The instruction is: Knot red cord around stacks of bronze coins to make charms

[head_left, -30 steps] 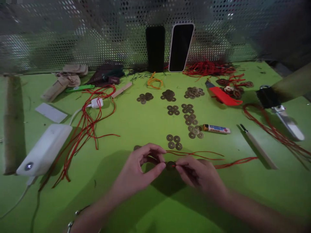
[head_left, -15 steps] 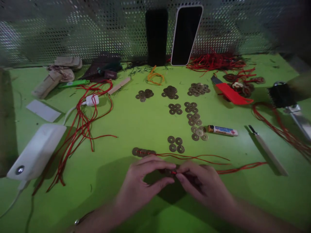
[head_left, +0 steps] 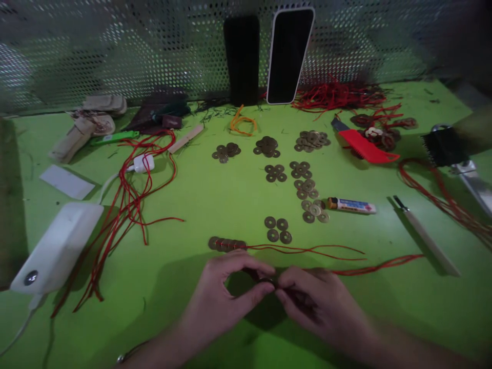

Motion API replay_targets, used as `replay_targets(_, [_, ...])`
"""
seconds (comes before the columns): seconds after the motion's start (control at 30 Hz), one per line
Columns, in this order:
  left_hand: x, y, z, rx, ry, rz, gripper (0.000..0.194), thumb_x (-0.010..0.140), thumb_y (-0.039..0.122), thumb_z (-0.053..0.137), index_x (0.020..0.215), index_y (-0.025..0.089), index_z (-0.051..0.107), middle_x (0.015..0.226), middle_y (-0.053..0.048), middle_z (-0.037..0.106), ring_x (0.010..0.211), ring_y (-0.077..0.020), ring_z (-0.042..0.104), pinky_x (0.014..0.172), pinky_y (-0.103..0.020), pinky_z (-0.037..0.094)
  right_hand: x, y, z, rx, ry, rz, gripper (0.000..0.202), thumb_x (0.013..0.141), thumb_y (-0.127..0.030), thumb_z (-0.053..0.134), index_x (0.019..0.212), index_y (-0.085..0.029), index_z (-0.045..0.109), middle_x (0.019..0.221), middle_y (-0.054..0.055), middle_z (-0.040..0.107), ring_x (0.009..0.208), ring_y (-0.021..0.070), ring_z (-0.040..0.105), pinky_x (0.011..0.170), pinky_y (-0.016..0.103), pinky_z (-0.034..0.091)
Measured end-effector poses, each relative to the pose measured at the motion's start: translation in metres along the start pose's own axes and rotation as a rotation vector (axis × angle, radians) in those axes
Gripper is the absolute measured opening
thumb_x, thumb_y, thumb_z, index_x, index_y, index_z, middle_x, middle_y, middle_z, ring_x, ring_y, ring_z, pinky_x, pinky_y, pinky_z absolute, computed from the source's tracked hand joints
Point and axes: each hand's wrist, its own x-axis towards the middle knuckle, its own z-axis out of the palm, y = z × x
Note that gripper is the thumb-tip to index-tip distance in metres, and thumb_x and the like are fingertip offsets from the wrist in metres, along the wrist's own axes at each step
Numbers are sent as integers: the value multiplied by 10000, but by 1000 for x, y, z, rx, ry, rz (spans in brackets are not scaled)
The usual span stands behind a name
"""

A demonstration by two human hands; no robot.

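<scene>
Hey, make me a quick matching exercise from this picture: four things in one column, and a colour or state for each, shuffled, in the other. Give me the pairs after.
Things:
1. row of overlapping coins
2. white-framed phone
3. left hand
4. small curled cord

Colours or states:
A. orange
B. laced with red cord
C. fingertips close to those of the right hand
D. standing upright, screen dark

Pairs: 1-B, 2-D, 3-C, 4-A

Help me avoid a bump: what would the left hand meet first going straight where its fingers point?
Most likely the right hand, just ahead of the left hand in the picture; the exact gap in depth is unclear.
</scene>
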Motion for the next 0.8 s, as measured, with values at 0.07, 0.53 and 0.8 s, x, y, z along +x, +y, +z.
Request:
replay_targets(0.07, [0, 0, 0, 20, -2, -6, 158, 733, 116, 752, 820, 247, 738, 793, 43, 744, 752, -121, 669, 736, -242, 534, -1, 1, 1, -74, 29, -45, 114, 861, -113, 489, 776, -174, 534, 527, -72, 483, 432, 55, 393, 428, 175, 283])
replay_targets(0.53, [2, -1, 3, 112, -65, -103, 152, 734, 143, 736, 848, 243, 731, 803, 39, 753, 739, -133, 679, 698, -235, 531, -3, 5, -2, -177, 17, -100, 172, 858, -77, 435, 773, -181, 542, 549, -55, 513, 453, 69, 400, 452, 198, 270])
replay_targets(0.8, [-2, -1, 5, 182, 7, -28, 90, 753, 141, 687, 703, 212, 708, 708, 28, 725, 669, -143, 652, 674, -275, 507, -3, 12, 4, -319, -6, -129, 152, 885, -94, 439, 863, -186, 558, 615, -37, 584, 474, 92, 479, 471, 228, 307])
